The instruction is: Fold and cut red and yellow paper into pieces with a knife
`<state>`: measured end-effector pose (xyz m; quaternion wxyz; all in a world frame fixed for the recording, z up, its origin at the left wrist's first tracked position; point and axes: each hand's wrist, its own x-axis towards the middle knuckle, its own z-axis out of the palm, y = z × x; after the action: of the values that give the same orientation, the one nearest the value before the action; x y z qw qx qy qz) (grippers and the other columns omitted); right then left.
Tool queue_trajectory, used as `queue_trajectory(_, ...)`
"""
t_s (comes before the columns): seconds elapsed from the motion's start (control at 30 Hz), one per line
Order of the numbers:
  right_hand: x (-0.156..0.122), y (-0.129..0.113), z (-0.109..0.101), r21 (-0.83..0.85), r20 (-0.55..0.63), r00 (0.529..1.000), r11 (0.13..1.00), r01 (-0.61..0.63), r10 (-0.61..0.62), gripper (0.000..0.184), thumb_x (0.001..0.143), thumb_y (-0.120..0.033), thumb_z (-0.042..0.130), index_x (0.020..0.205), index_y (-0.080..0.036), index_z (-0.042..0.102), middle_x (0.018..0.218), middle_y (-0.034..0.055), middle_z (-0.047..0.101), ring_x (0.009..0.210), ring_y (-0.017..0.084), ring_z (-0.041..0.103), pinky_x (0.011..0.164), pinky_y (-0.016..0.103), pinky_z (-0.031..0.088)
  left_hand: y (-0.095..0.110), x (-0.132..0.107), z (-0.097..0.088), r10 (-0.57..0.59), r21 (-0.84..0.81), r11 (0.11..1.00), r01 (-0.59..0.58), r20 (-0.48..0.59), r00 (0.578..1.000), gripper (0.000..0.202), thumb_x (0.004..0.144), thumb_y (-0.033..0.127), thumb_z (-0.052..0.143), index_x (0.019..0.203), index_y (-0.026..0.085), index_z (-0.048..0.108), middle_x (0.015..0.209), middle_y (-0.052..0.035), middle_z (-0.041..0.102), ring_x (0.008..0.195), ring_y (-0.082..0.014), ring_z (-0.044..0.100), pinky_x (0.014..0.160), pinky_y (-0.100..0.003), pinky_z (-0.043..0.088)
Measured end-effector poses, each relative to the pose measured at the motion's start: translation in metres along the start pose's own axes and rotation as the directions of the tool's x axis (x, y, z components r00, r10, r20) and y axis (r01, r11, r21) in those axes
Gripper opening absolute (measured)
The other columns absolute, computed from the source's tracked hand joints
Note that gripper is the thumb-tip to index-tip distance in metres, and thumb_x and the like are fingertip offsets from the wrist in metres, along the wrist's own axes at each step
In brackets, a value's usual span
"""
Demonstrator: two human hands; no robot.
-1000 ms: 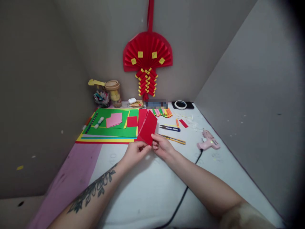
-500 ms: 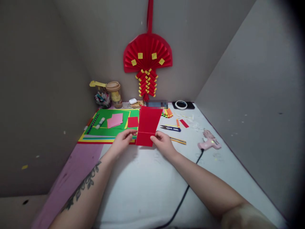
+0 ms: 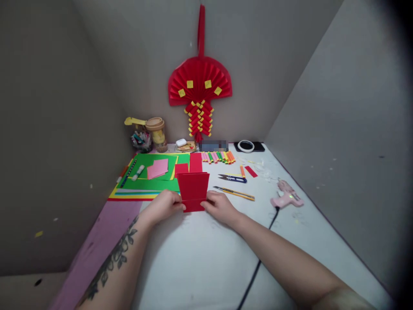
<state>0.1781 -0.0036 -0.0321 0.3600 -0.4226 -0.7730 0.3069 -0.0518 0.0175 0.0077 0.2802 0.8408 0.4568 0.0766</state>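
A folded piece of red paper (image 3: 193, 187) stands tilted up between my hands, with a crease across its lower part. My left hand (image 3: 167, 206) grips its lower left edge, the thumb in front. At the lower right edge, my right hand (image 3: 219, 206) pinches it between thumb and fingers. The fingers behind the paper are hidden. Just beyond it lie a red paper strip (image 3: 195, 162) and a red paper square (image 3: 181, 168). A yellow utility knife (image 3: 237, 193) rests right of the paper, below a pair of thread snips (image 3: 232, 178).
Green sheets (image 3: 148, 185) with pink paper (image 3: 157, 168) lie at left. Several rolled paper tubes (image 3: 217, 157) line the back. A pink glue gun (image 3: 286, 194) trails a black cable (image 3: 254, 275) beside my right arm. A red fan decoration (image 3: 200, 82) hangs on the wall.
The red paper has come lower and nearer, and its upper part now looks shorter. My left hand has closed on its left edge. The strip and tubes behind are now visible.
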Motion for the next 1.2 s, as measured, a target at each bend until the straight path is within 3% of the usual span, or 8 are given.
queue_trajectory(0.13,-0.002,0.001,0.003,0.081,-0.016,1.0,0.996,-0.023,0.025,0.011,0.079,-0.021,0.054,0.083,-0.018,0.065,0.078,0.0041,0.062,0.07,0.015,0.055,0.065,0.025,0.042,0.006,-0.002,-0.001,-0.005,0.063,0.998,0.005,0.002,1.0,0.021,0.077,0.025,0.053,0.065,0.015,0.066,0.062,-0.0024,0.063,0.054,-0.0111,0.049,0.051,-0.021,0.027)
queue_trajectory(0.27,-0.004,0.001,0.009,0.227,-0.052,0.991,0.967,-0.111,0.126,0.016,0.081,-0.025,0.051,0.089,-0.018,0.063,0.082,0.0038,0.063,0.073,0.015,0.057,0.066,0.025,0.045,0.012,-0.004,-0.002,-0.004,0.087,0.996,0.005,-0.009,1.0,0.019,0.076,0.024,0.054,0.065,0.014,0.065,0.063,-0.0028,0.063,0.055,-0.0109,0.048,0.051,-0.021,0.026)
queue_trajectory(0.43,-0.005,-0.008,0.015,0.481,0.008,0.965,0.845,-0.235,0.264,0.019,0.077,-0.023,0.051,0.09,-0.018,0.065,0.085,0.0029,0.066,0.083,0.019,0.06,0.077,0.031,0.047,0.015,-0.006,-0.004,0.021,0.085,0.996,-0.022,0.019,1.0,0.017,0.074,0.022,0.054,0.066,0.015,0.067,0.063,-0.0032,0.064,0.054,-0.0114,0.049,0.051,-0.021,0.026)
queue_trajectory(0.53,-0.004,-0.013,0.017,0.587,0.017,0.955,0.77,-0.248,0.295,0.023,0.075,-0.022,0.052,0.093,-0.018,0.066,0.093,0.0032,0.068,0.091,0.022,0.06,0.085,0.034,0.046,0.016,-0.007,-0.004,0.016,0.1,0.995,-0.017,0.016,1.0,0.017,0.074,0.023,0.054,0.067,0.016,0.068,0.065,-0.0044,0.066,0.055,-0.0124,0.051,0.052,-0.022,0.026)
queue_trajectory(0.97,-0.003,-0.027,0.023,0.722,0.045,0.893,0.604,-0.339,0.448,0.027,0.066,-0.018,0.048,0.084,-0.017,0.069,0.088,0.0023,0.07,0.085,0.022,0.061,0.08,0.032,0.046,0.022,-0.009,-0.003,-0.01,0.158,0.987,0.01,0.0,1.0,0.018,0.072,0.023,0.054,0.066,0.017,0.07,0.065,-0.0068,0.067,0.052,-0.0138,0.05,0.05,-0.024,0.022)
queue_trajectory(1.2,-0.002,-0.028,0.024,0.739,0.04,0.878,0.577,-0.347,0.477,0.028,0.061,-0.016,0.046,0.079,-0.016,0.067,0.087,0.0029,0.07,0.085,0.022,0.06,0.078,0.032,0.047,0.025,-0.009,-0.005,-0.037,0.067,0.997,0.037,-0.013,0.999,0.016,0.07,0.023,0.056,0.059,0.016,0.066,0.062,-0.006,0.065,0.052,-0.0136,0.049,0.05,-0.024,0.022)
